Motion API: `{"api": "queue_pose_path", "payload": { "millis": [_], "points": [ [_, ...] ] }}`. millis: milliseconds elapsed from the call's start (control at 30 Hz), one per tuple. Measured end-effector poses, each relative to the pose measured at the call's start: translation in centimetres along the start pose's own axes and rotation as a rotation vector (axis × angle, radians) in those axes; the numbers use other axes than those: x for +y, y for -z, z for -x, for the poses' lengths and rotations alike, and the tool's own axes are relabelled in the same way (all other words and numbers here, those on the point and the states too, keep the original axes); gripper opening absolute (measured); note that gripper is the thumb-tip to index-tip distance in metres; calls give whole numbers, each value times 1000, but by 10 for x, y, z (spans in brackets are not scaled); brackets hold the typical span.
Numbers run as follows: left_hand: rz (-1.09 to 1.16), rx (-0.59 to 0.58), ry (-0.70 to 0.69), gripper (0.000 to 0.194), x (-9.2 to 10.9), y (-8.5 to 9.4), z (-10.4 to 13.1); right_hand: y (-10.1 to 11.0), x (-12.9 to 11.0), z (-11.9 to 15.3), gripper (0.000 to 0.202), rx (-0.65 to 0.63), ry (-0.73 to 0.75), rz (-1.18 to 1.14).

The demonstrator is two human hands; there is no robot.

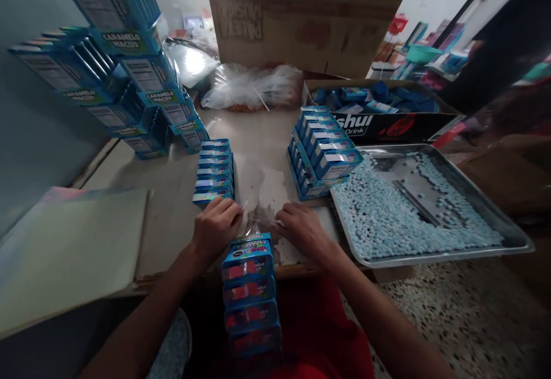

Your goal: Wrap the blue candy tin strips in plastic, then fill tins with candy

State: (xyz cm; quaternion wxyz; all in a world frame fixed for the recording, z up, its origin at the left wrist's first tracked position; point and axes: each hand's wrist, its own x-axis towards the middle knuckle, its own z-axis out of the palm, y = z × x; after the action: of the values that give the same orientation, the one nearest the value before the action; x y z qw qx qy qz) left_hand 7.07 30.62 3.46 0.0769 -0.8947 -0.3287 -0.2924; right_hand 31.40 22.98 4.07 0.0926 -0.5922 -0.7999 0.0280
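My left hand (218,224) and my right hand (305,228) are both closed, pinching opposite sides of a clear plastic bag (257,223). Below the bag's end, a blue display box (249,264) filled with small candy boxes leans over the table's front edge towards my lap, and the film seems to reach over it. Just beyond my left hand stands a row of small blue boxes (214,167). Past my right hand is another display tray (313,178) with more small boxes piled on top.
Stacked blue display boxes (148,80) rise at the left. A metal tray (365,261) of pale blue candies sits right, before a black carton (396,129) of blue packets. A large cardboard box (297,28) and a plastic bag (253,86) are behind. Yellowish sheets (77,241) lie left.
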Motion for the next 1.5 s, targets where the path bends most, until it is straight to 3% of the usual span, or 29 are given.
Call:
{"api": "queue_pose_path", "payload": {
  "millis": [133,267,367,533,700,767,867,933,1033,1100,1167,1367,1500],
  "points": [
    [-45,21,52,19,-2,-3,17,-10,-1,9,9,-44,-5,-17],
    [-195,-80,140,21,7,5,37,-18,-4,7,7,-38,-130,-130],
    [-218,-143,190,19,15,18,50,-12,-11,4,7,-83,-151,-210],
    [-151,-256,192,19,22,52,48,26,-22,-4,10,-98,-135,-298],
    [-169,-158,407,18,46,83,35,72,-45,5,21,-118,-133,-284],
    [-101,-113,543,12,59,89,35,79,-59,16,20,-25,-188,-320],
    [-41,-30,666,8,75,88,39,73,-78,34,16,182,-292,-387],
    [-43,32,669,8,82,83,42,59,-87,42,17,346,-323,-409],
    [-78,88,617,11,84,76,44,37,-93,46,18,628,-258,-383],
    [-128,81,577,16,80,74,41,28,-92,44,19,723,-208,-326],
    [-137,22,550,19,73,79,32,28,-91,42,19,667,-217,-287],
    [118,-306,539,18,60,111,-2,52,-98,44,16,316,-438,-220],
    [-51,-276,560,18,67,108,-1,57,-100,41,12,292,-448,-212]
  ]
}}
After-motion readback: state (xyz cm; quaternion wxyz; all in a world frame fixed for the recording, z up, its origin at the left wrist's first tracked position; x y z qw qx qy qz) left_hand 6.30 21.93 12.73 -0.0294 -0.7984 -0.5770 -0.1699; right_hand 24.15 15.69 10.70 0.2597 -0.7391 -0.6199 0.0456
